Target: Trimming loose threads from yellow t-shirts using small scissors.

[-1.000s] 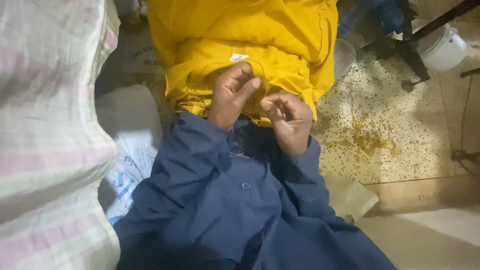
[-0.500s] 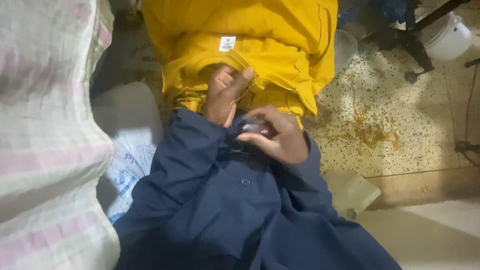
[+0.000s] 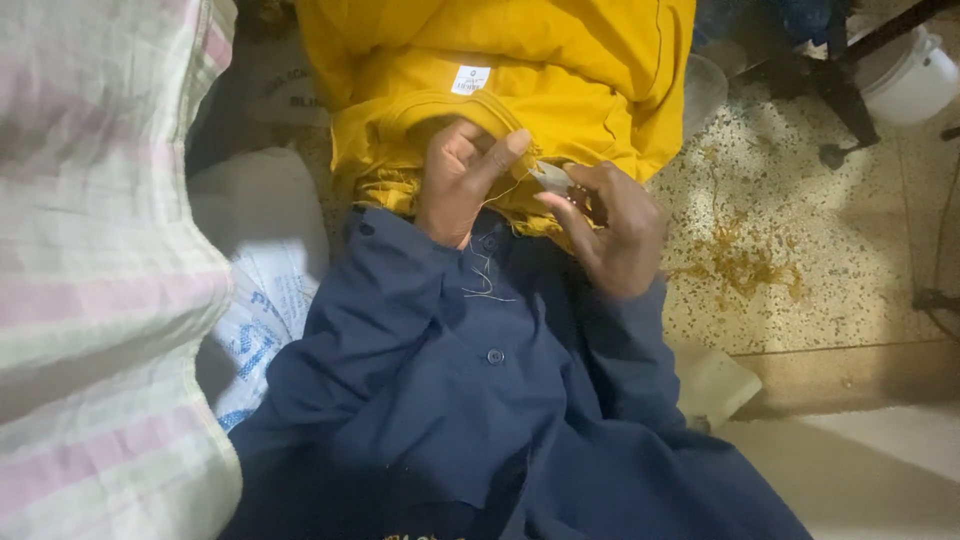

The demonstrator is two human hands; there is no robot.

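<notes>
Both hands worked the yellow garment [image 3: 560, 70] above the navy shirt [image 3: 470, 400]: my left hand [image 3: 462, 180] pinched its hem, my right hand [image 3: 610, 230] pinched a small pale tool [image 3: 553, 177] pointing left; a white square label [image 3: 470, 79] sat at the neckline.

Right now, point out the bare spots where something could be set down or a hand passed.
Free: the speckled floor right of the yellow garment, bordered by the white bucket above and the pale ledge below, though thread scraps litter it. Crowded: the middle, where left hand and right hand work over the navy shirt; sacks fill the left.
</notes>
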